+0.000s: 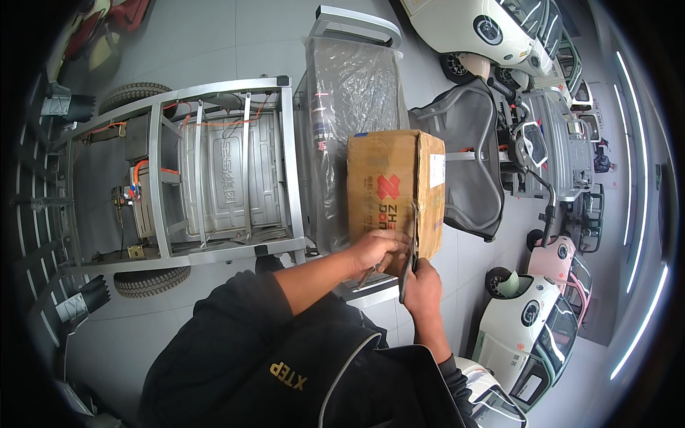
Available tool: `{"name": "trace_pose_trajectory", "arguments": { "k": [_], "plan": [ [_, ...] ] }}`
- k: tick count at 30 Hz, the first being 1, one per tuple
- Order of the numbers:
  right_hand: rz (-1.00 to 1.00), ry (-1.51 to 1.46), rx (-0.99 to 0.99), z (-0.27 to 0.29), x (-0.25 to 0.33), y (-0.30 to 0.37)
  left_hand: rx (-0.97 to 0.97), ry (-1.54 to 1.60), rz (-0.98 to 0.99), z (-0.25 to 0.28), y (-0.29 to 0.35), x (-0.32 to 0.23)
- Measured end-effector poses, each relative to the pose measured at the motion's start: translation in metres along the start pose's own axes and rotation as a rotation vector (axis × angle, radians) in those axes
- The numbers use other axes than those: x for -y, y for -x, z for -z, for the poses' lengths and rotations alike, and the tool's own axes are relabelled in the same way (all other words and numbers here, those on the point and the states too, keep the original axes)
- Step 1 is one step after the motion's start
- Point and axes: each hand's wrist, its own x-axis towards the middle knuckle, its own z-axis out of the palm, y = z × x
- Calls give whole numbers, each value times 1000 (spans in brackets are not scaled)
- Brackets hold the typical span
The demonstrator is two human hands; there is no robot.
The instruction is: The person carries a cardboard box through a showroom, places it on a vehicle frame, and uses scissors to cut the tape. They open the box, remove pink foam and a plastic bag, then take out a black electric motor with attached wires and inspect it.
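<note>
Where plastic (357,77) underlies the carton (378,158) above tiles (187,44), the right hand (426,289) clasps a tool (405,279), left hand's (376,250) grip unclear.

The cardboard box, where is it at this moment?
In the head view, the cardboard box is just right of centre, overlapping the plastic-wrapped seat, with the left hand and right hand at its lower end.

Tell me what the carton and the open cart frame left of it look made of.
Carton: likely cardboard; matte brown, printed, with creased edges. Cart frame: apparently metal, steel or aluminium unclear; its straight bars look silvery, softly shiny.
</note>
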Motion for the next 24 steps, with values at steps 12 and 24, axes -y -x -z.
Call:
{"name": "trace_pose_trajectory", "arguments": {
  "k": [12,24],
  "plan": [
    [-3,14,-66,11,-11,-10,55,-41,29,-16,-13,-4],
    [-10,271,-113,22,-19,-3,49,-140,15,-24,-24,1]
  ]
}}
